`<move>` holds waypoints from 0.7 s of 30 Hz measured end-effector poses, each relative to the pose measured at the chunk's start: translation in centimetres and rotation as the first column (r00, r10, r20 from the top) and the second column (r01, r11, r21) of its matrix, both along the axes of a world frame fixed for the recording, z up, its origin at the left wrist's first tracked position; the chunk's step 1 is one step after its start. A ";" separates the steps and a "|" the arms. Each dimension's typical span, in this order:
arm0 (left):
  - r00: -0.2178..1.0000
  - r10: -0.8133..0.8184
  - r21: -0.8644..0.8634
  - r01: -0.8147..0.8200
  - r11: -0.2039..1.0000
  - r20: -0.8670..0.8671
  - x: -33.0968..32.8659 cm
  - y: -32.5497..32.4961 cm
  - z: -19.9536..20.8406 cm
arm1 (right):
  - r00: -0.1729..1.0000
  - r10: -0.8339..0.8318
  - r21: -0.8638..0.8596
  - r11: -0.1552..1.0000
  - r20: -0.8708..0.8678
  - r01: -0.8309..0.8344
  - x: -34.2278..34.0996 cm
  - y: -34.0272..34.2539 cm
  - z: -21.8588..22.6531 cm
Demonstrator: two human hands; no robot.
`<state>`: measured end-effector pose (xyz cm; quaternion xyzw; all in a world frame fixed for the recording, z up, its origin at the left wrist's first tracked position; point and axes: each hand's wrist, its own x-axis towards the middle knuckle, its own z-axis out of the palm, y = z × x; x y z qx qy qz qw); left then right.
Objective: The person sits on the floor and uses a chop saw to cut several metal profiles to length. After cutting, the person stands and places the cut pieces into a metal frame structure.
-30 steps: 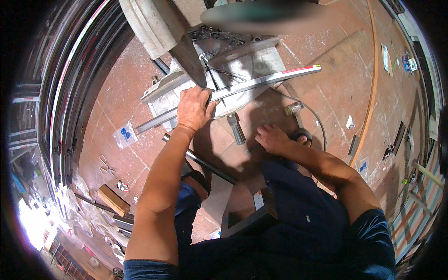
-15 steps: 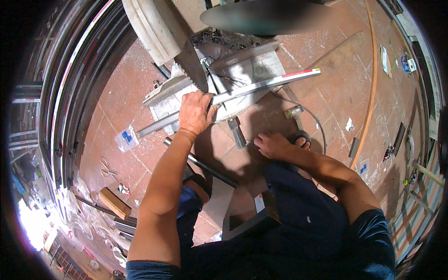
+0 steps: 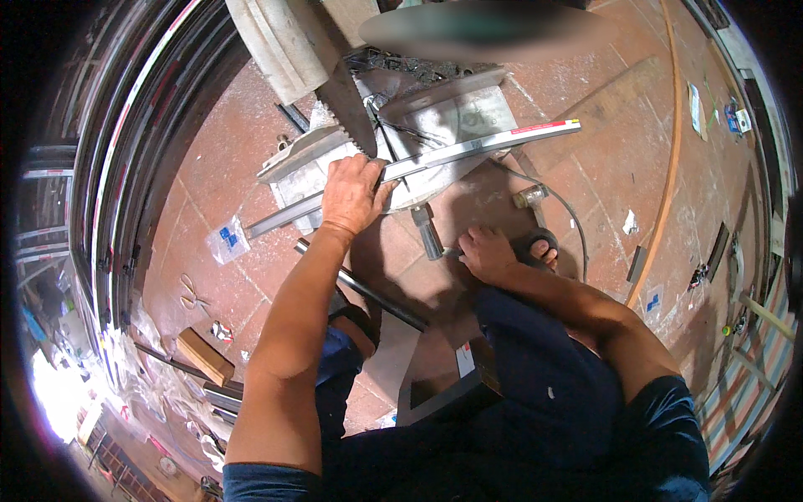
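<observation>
A long silvery metal profile (image 3: pixel 477 150) with a red and white strip near its right end lies slanting across the base (image 3: pixel 491 113) of a mitre saw. My left hand (image 3: pixel 353 194) presses on this profile, fingers over it and thumb spread to the right, close beside the toothed saw blade (image 3: pixel 351 109). The blade is raised, under a pale guard (image 3: pixel 276 42). Low by my right knee, my right hand (image 3: pixel 487 253) has curled fingers; whether anything is in them is hidden. Just left of it, the saw's dark handle (image 3: pixel 428 233) sticks out from the base.
Dark profiles (image 3: pixel 109 209) are stacked along the left. A black tube (image 3: pixel 381 301) lies between my legs. Scissors (image 3: pixel 193 291), a wooden block (image 3: pixel 205 357) and a plastic bag (image 3: pixel 227 240) lie on the tiled floor. A cable (image 3: pixel 577 226) and a long wooden strip (image 3: pixel 674 151) are on the right.
The view has shifted slightly. My left hand stays on the profile, and my right hand remains near the handle with its fingers curled. The blade is still raised.
</observation>
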<state>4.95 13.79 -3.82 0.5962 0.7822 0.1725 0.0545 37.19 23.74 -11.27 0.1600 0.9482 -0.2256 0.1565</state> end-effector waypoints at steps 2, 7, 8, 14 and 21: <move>1.000 -0.007 0.012 0.007 1.000 0.008 0.1 0.1 0.0 | 1.000 0.027 0.084 0.996 -0.014 -0.026 0.4 -0.6 -1.4; 1.000 0.002 -0.005 -0.002 1.000 -0.002 0.1 0.0 0.1 | 1.000 0.027 0.083 0.996 -0.016 -0.025 0.3 -0.8 -1.9; 1.000 0.007 -0.013 -0.007 1.000 0.000 0.0 -0.1 0.1 | 1.000 0.019 0.062 0.998 -0.006 -0.019 0.1 -0.8 -1.7; 1.000 0.012 -0.038 -0.011 0.999 0.016 0.1 0.1 0.2 | 0.991 0.052 0.100 0.994 -0.123 -0.040 0.6 -0.7 -1.9; 1.000 0.000 -0.026 0.000 1.000 -0.011 0.1 0.2 0.2 | 1.000 -0.009 -0.113 0.994 0.002 0.009 0.3 -0.6 -1.5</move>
